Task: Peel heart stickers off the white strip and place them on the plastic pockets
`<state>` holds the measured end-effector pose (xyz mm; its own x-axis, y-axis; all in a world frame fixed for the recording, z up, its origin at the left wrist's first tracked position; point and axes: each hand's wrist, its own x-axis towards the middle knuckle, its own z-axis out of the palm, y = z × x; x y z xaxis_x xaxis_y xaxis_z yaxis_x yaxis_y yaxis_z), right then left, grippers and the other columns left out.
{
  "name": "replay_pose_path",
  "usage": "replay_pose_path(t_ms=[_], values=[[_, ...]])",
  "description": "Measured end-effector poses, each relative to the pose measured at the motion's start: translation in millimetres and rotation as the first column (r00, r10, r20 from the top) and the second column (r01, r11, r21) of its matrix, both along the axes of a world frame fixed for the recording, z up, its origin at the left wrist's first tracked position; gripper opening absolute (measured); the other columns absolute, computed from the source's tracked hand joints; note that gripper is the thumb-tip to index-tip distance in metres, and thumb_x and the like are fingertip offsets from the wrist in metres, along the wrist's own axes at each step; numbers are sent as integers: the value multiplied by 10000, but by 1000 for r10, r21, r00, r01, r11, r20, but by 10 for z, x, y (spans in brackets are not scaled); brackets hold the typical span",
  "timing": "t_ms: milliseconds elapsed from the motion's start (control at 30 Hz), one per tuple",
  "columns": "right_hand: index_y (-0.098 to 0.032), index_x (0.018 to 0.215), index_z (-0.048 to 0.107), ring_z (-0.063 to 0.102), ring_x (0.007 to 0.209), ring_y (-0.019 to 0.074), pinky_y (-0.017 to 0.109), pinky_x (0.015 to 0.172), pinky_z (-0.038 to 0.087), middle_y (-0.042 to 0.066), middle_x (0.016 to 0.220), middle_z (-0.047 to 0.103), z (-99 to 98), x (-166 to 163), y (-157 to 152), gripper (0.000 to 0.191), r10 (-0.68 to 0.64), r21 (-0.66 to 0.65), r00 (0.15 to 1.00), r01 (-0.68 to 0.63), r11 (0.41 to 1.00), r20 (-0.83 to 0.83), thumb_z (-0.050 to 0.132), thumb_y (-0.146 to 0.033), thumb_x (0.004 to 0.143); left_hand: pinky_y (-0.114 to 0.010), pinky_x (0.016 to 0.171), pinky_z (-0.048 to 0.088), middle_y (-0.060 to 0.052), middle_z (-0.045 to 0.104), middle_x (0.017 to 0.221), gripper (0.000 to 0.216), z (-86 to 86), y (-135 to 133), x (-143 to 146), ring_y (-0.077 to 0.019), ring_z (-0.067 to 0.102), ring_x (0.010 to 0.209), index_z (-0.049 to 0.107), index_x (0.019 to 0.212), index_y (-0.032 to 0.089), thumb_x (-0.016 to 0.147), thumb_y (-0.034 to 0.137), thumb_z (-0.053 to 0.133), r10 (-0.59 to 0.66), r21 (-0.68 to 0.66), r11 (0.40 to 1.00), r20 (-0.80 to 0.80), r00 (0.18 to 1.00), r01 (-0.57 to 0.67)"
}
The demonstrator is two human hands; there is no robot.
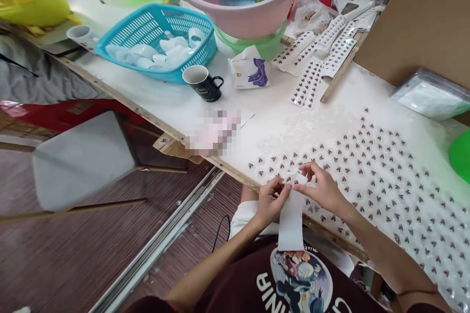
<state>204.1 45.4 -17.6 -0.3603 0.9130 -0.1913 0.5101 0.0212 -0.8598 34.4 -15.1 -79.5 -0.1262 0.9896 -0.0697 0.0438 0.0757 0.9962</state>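
My left hand (270, 201) pinches the left edge of a white sticker strip (291, 225) between thumb and fingers. Small dark fly-like prints show at its top end, and its plain lower part hangs down over my shirt. At the top right of the strip is my right hand (325, 190), thumb and fingertips closed on its edge; whether a single sticker is lifted there is too small to tell. Just beyond both hands, many clear round pieces with the same dark print (345, 166) lie in loose rows across the white table (253, 132).
Printed sticker sheets (308, 83) lie at the back right by a wooden strip (343, 66). A dark mug (202, 83), a tissue pack (249, 68), a blue basket (154, 71) of white backing strips and a pink basin (235, 17) stand beyond. A stool (84, 161) is at left.
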Motion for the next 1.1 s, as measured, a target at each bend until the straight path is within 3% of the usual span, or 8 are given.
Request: replay_pose_path(t_ms=[100, 233, 433, 567, 767, 867, 1000, 1100], values=[[-216, 827, 601, 540, 699, 164, 286, 646, 426, 1, 757, 620, -36, -7, 18, 219, 20, -57, 1000, -20, 998, -3, 689, -415, 815, -209, 521, 344, 37, 464, 615, 359, 32, 13, -11, -98, 413, 553, 538, 721, 177, 900, 476, 627, -21, 12, 1000, 25, 999, 21], [-209, 766, 596, 535, 696, 154, 272, 632, 384, -13, 723, 603, -19, 64, 55, 200, 108, -123, 994, -108, 987, -7, 615, -382, 865, -238, 661, 465, -63, 650, 925, 341, 69, 44, -25, -171, 592, 821, 645, 1081, 175, 882, 450, 674, -45, 39, 998, 103, 994, 41], [-212, 719, 532, 479, 614, 141, 271, 571, 334, -20, 665, 531, -8, 100, -15, 294, 250, -185, 968, -241, 953, 25, 488, -392, 946, -229, 545, 357, 0, 566, 672, 370, 3, 46, -13, -116, 477, 591, 636, 794, 160, 859, 521, 686, -53, -35, 998, 172, 984, 60], [-223, 892, 581, 548, 721, 156, 267, 631, 388, -9, 802, 617, -26, 88, -68, 174, 138, -86, 990, -138, 987, -11, 594, -395, 908, -225, 538, 338, 17, 526, 660, 390, -8, 49, 5, -106, 440, 585, 591, 757, 164, 846, 528, 700, -19, -27, 999, 199, 980, 25], [-218, 792, 612, 569, 695, 162, 284, 664, 411, -6, 727, 631, -51, 75, -73, 217, 126, -8, 992, -126, 992, 2, 536, -354, 944, -224, 516, 292, 43, 430, 610, 431, 5, 57, 13, -92, 355, 559, 521, 676, 171, 856, 525, 689, 0, -12, 1000, 169, 986, 2], [-224, 900, 649, 600, 733, 182, 306, 705, 431, 10, 786, 673, -55, 64, -81, 146, 79, 65, 997, -80, 995, 17, 563, -338, 933, -224, 513, 290, 42, 435, 611, 440, -7, 63, 16, -92, 355, 557, 523, 673, 170, 852, 537, 686, 2, -14, 1000, 165, 986, 0], [-242, 938, 651, 621, 808, 208, 385, 864, 425, 27, 886, 693, -44, 70, -118, 77, 27, 260, 999, -36, 965, 39, 598, -296, 928, -225, 518, 295, 41, 438, 615, 439, -20, 65, 19, -95, 359, 563, 520, 677, 172, 857, 543, 674, 7, -25, 1000, 145, 989, -3], [-250, 866, 650, 605, 863, 227, 403, 868, 425, 42, 896, 663, -32, 97, -119, 81, 6, 352, 1000, -4, 936, -5, 610, -288, 925, -226, 521, 301, 38, 440, 618, 444, -12, 64, 15, -100, 360, 570, 516, 676, 176, 862, 553, 661, 4, -37, 999, 116, 993, 0]])
